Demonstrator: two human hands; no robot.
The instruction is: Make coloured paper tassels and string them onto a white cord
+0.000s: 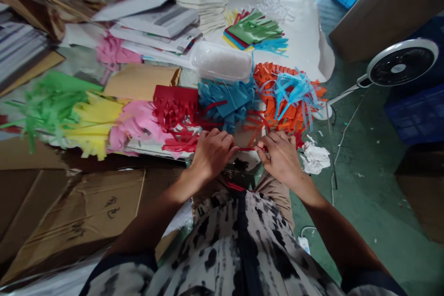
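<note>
A red strip [247, 149] runs straight between left hand [213, 150] and right hand [280, 157], each grip pinched on an end. Thin paper, likely: light, limp, easily torn, best held flat near its ends. More red fringe [175, 111] lies just beyond the left grip.

One head-worn camera, aimed forward and down over the person's own lap.

It looks from close above at the fingers [225, 141], which pinch a red strip [247, 149] near the middle of the frame, forearms entering from the bottom edge. Beyond the fingers lie heaps of cut paper [222, 101], and farther past them a white sheet [305, 32] runs to the top edge. Right of the fingers, green floor [367, 180] and a fan [398, 62] bow with the wide lens.
</note>
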